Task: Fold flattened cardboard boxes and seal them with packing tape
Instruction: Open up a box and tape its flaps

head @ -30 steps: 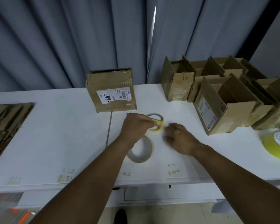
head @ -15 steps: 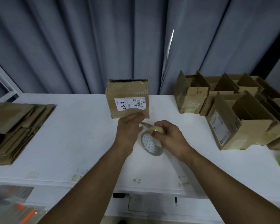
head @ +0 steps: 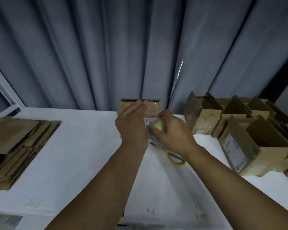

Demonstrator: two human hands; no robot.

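Observation:
A small folded cardboard box with a white label stands at the back of the white table, mostly hidden behind my hands. My right hand grips a roll of clear packing tape just in front of the box. My left hand is raised beside it. Its fingers are stretched out straight and together, and their tips reach the box's top edge. No strip of tape shows between the hands.
Scissors with yellow handles lie on the table under my right wrist. A stack of flattened cardboard lies at the left. Several folded boxes with open tops crowd the right side. Grey curtains hang behind the table.
My left hand put the scissors down and rose to the box's top edge. My right hand picked the tape roll up off the table and carried it to the box.

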